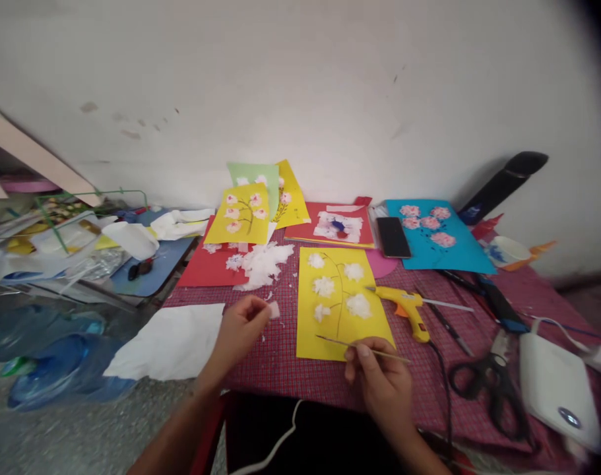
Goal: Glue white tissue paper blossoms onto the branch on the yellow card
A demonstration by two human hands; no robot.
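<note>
My left hand (245, 324) is closed in a pinch at the edge of a small pale piece of paper (274, 309), above the checked cloth. My right hand (379, 376) grips a thin paintbrush (337, 340), its dark tip pointing left over the lower part of a yellow sheet (307, 343). That sheet carries a drawn brown branch and several white fluffy paper blossoms (358, 305). Beside its right edge lies a yellow glue gun (402, 305), the nozzle overlapping the paper. Torn white paper (265, 264) rests beyond my left hand, partly on a red sheet (201, 267).
Finished flower pictures, including a blue sheet (461, 257), stand along the wall. A phone (393, 237), scissors (493, 376), a white box-shaped device (552, 382) and a bowl (508, 252) are to the right. White paper (174, 343) hangs over the table's left edge.
</note>
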